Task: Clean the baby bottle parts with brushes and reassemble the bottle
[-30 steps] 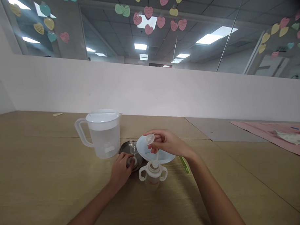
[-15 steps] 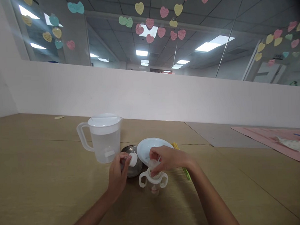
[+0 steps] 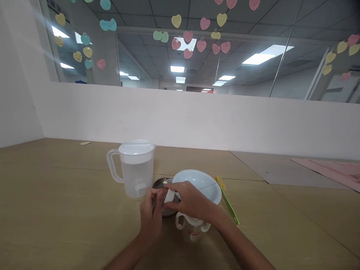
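My left hand (image 3: 151,214) and my right hand (image 3: 189,199) meet over a metal bowl (image 3: 171,212). Between their fingertips is a small white bottle cap (image 3: 169,195), gripped from both sides. Something translucent shows at the fingers' upper edge, too small to make out. Just below my right hand stands a clear baby bottle (image 3: 193,232) with two white handles, its top partly hidden by that hand. A pale blue plate (image 3: 196,177) lies behind my right hand.
A translucent lidded pitcher (image 3: 137,172) of water stands to the left. Right of the plate lies a green-handled brush (image 3: 229,206) with a yellow head. A pink cloth (image 3: 328,167) lies at the far right, and a wall with a window runs behind the table.
My right hand has left the bottle's top and moved left to the white cap at my left hand. The view has shifted, so everything sits a little further right.
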The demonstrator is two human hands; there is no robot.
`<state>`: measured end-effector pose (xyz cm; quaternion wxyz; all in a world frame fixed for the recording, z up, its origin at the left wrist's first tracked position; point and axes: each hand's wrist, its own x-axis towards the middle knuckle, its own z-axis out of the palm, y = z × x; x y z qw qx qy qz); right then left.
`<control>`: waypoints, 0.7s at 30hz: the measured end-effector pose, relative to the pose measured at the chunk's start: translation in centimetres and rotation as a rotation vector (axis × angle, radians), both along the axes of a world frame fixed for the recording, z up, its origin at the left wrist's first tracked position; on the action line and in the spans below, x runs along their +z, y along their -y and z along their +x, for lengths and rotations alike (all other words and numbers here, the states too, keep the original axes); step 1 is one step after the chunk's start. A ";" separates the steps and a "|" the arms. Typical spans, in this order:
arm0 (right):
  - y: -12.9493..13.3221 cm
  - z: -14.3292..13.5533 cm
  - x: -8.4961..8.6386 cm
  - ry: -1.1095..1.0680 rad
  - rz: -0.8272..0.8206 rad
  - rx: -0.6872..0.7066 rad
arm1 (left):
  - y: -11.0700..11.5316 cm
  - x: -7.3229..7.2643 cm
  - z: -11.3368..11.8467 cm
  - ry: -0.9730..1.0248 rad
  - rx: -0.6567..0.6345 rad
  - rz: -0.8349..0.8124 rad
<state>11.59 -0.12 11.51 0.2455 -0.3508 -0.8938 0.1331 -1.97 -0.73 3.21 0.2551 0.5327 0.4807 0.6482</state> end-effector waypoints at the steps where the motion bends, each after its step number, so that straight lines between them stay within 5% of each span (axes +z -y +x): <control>1: 0.1 0.0 0.1 0.010 0.007 0.000 | 0.0 0.3 0.1 0.046 -0.002 -0.017; 6: 0.1 0.0 0.1 0.038 0.030 0.043 | -0.2 1.5 -0.1 0.217 -0.070 -0.091; 11: -0.5 0.6 -0.3 0.018 0.093 -0.016 | 0.0 1.5 -0.1 0.130 -0.142 -0.062; 21: -1.3 3.7 1.2 -0.039 0.182 -0.193 | 0.3 -1.6 0.9 -0.116 -0.262 0.055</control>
